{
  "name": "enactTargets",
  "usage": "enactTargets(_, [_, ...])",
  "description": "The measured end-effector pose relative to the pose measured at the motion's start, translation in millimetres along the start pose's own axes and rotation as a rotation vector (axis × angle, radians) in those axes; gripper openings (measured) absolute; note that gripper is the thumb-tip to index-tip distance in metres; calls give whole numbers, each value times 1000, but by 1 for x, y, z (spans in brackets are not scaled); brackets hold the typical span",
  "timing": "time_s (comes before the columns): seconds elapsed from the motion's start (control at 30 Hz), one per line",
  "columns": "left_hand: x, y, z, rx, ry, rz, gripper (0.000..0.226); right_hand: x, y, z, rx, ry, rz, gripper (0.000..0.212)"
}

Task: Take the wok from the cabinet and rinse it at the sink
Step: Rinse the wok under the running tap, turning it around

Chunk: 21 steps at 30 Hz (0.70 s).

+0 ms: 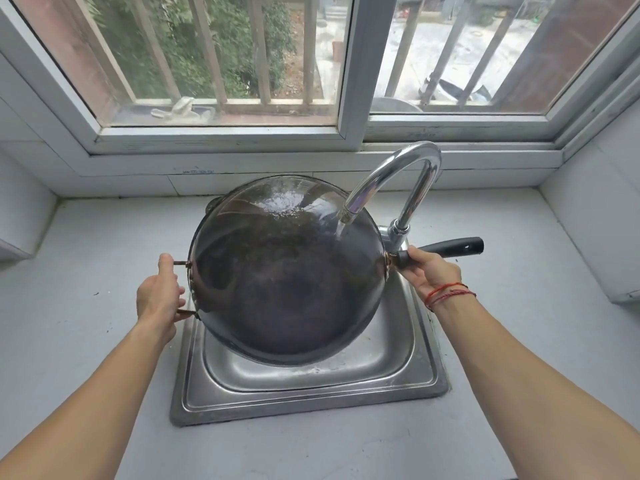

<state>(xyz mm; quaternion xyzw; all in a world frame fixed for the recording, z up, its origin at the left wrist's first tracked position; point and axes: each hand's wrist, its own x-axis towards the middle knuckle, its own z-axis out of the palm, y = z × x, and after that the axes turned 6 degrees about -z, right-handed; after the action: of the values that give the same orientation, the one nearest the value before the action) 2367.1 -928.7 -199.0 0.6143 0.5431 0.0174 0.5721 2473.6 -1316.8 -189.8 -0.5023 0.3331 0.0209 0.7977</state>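
Rinsing is in hand: the wok (287,271) hangs tilted over the sink (311,386) under the running tap (398,178), left hand (157,299) curled round its loop handle (180,263), right hand (427,270) gripping the long handle (446,247); next, probably, a steady swirl and tip-out.

A large round dark metal wok (287,271) hangs between both hands over the square steel sink (398,375). The left hand (159,299) grips its loop handle, the right hand (429,271) its long black handle (450,249). Above the right hand, the curved chrome faucet (398,181) runs water into the wok.
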Motion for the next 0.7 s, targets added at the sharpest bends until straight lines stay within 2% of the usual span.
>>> enactTargets(0.3, [2, -4, -8, 8, -22, 105, 38, -6, -6, 2, 21, 15, -5, 15])
enactTargets(0.43, [3, -9, -15, 1, -17, 116, 48, -10, -7, 5, 30, 26, -10, 17])
enactTargets(0.63, [1, -10, -19, -3, 7, 153, 57, -15, -6, 9, 47, 60, -41, 46])
enactTargets(0.7, [-2, -10, -20, -8, 6, 164, 55, -17, -7, 10, 42, 72, -46, 46])
